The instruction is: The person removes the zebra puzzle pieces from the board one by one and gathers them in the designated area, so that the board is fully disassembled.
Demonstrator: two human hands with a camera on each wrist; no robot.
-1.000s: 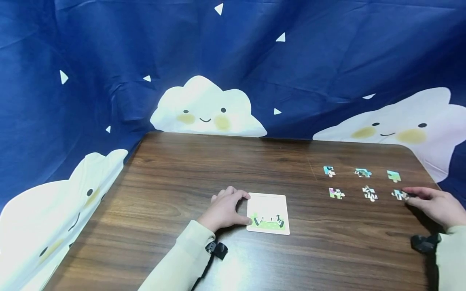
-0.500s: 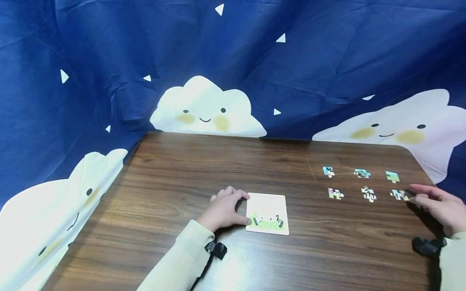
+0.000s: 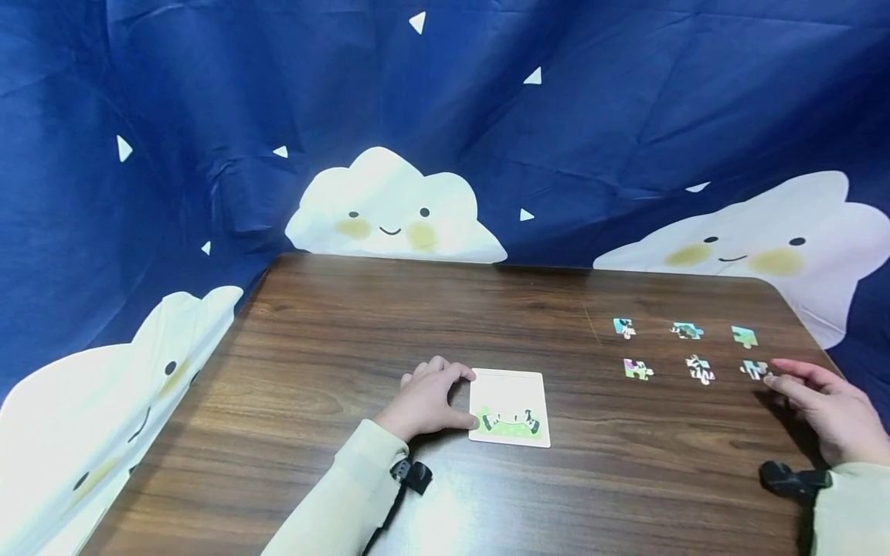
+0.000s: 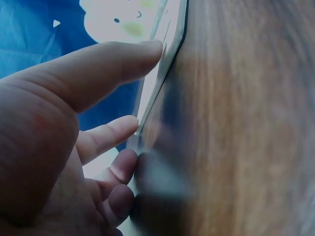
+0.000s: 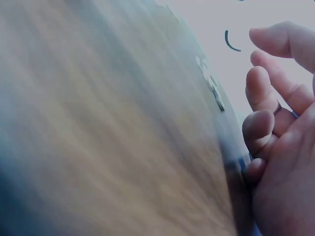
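Note:
In the head view my left hand (image 3: 427,398) rests at the left edge of a square puzzle board (image 3: 511,390), pale with green grass and black-and-white feet printed on it. In the left wrist view its straight thumb lies on the board (image 4: 160,64), and the index fingertip touches a corner. My right hand (image 3: 827,401) hovers beside the nearest right-hand puzzle piece (image 3: 754,370), thumb and index finger apart. The right wrist view has nothing between those fingers, with a piece (image 5: 211,86) on the table beyond them.
Further jigsaw pieces lie in two rows: a green one (image 3: 744,337), a blue-and-green one (image 3: 687,330), a blue-and-white one (image 3: 623,328), a striped one (image 3: 700,370) and a pink-and-green one (image 3: 637,369). A blue cloud-print cloth (image 3: 556,154) hangs behind the wooden table (image 3: 334,332).
My right hand has drawn back to the right from the near right-hand piece, then come back left towards it. The left hand and board stay in place; the head view has shifted slightly.

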